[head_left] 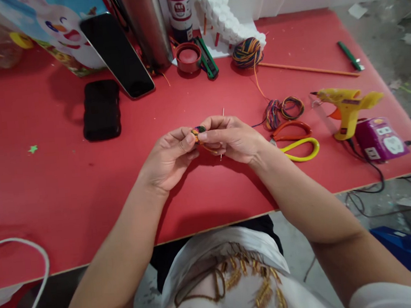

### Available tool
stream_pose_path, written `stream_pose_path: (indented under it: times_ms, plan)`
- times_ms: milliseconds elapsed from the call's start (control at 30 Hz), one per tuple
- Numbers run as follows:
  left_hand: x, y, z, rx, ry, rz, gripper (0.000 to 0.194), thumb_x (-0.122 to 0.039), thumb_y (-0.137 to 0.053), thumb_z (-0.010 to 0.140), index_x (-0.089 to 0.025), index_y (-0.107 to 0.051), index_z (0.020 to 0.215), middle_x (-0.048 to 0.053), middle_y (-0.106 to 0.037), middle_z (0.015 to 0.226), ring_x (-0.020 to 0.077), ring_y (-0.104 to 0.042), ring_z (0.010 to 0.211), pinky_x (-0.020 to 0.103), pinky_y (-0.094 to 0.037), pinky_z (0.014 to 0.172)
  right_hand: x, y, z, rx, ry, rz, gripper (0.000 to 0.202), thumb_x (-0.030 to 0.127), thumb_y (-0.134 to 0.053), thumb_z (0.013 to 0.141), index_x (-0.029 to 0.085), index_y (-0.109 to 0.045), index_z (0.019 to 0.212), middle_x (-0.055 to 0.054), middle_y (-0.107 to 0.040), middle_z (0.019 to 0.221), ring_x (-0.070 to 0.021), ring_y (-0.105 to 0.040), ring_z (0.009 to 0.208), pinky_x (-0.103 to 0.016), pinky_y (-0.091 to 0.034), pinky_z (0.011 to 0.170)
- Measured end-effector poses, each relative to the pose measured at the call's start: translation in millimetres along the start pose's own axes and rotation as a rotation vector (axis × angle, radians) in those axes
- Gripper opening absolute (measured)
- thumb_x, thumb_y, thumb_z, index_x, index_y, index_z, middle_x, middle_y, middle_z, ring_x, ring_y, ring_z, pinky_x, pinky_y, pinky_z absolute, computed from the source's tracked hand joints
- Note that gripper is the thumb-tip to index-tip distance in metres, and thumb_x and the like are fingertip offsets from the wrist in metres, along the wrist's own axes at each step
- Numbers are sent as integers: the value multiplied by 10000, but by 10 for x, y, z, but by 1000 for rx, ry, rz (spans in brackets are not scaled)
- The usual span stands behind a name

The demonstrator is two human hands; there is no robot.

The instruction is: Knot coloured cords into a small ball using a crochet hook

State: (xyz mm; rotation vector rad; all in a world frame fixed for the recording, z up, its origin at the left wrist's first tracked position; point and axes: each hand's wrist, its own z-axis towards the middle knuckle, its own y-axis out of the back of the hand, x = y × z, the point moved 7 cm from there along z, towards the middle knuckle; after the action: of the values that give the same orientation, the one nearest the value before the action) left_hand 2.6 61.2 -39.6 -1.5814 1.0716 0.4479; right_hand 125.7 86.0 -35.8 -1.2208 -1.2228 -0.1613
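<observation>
Between the fingertips of both hands is a small multicoloured crochet piece (pixel 198 131). My left hand (pixel 173 154) pinches its left side with thumb and fingers. My right hand (pixel 234 137) pinches the right side, and a thin crochet hook (pixel 221 157) sticks out above and below its fingers. Loose multicoloured yarn (pixel 277 113) lies in loops just right of my right hand, and a strand from it rises to a yarn ball (pixel 247 53). Scissors (pixel 300 149) with one yellow and one orange-red handle lie beside my right wrist.
On the red table (pixel 122 195), a phone (pixel 118 56) leans near a black case (pixel 101 110). A green cutter (pixel 207 60) and round container (pixel 188 57) stand at the back. At right are a yellow glue gun (pixel 349 108), purple box (pixel 381 139) and cables.
</observation>
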Motion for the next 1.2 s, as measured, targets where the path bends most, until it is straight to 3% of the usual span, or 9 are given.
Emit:
stream_pose_path:
  times_ms: [133, 300, 400, 533, 833, 900, 1033, 1200]
  plan:
    - [-9, -28, 1, 23, 6, -11, 334, -270, -1046, 638, -125, -781, 782, -6, -663, 729, 65, -602, 643, 160, -550, 628, 9, 4, 17, 7, 11, -11, 392, 279, -993, 711, 146, -632, 782, 90, -546, 547, -23, -416, 465, -186, -203, 455]
    - [-74, -5, 16, -12, -55, 1, 348, -427, -962, 774, -123, -793, 793, 17, -654, 742, 75, -554, 627, 180, -494, 559, 41, 29, 13, -7, 23, -25, 395, 251, -1005, 683, 137, -657, 830, 32, -687, 637, -38, -501, 462, -177, -234, 426]
    - [-62, 1, 26, 5, -39, 35, 294, -372, -939, 808, -117, -793, 793, 11, -628, 700, 71, -541, 610, 174, -483, 563, 44, 41, 11, -17, 29, -43, 369, 215, -994, 691, 137, -658, 821, 51, -657, 597, -35, -495, 456, -169, -253, 424]
    - [-39, 5, 27, 27, -9, 53, 296, -310, -989, 735, -100, -786, 788, 5, -645, 706, 56, -557, 619, 157, -513, 617, 50, 23, 2, 5, 14, -42, 358, 174, -987, 682, 135, -663, 828, 72, -623, 570, -33, -481, 451, -164, -254, 426]
    - [-39, -31, 18, 44, -4, 61, 282, -287, -974, 745, -103, -761, 734, 22, -650, 724, 69, -548, 625, 173, -468, 565, 11, 15, -12, 59, -84, 73, 327, 222, -977, 743, 113, -678, 812, 71, -587, 581, -14, -417, 471, -131, -243, 420]
    - [-46, -13, 30, 17, -22, 50, 298, -325, -972, 757, -104, -772, 745, 18, -633, 717, 68, -535, 621, 175, -454, 547, -32, 39, -1, 34, -115, 133, 318, 220, -975, 749, 114, -681, 808, 69, -590, 592, -16, -430, 486, -118, -290, 415]
    - [-55, 69, 71, -57, -69, 27, 334, -437, -925, 818, -121, -819, 847, 34, -671, 744, 72, -555, 611, 186, -440, 523, -133, 95, 32, -77, -174, 298, 253, 195, -928, 807, 135, -700, 900, 23, -715, 761, -40, -592, 581, -115, -490, 486]
    - [-27, 129, 121, -82, -54, -10, 337, -290, -1030, 645, -106, -802, 811, 61, -756, 769, 83, -635, 626, 162, -464, 540, -186, 129, 45, -225, -178, 341, 130, 87, -826, 886, 129, -710, 926, 7, -757, 750, -84, -732, 656, -156, -630, 625]
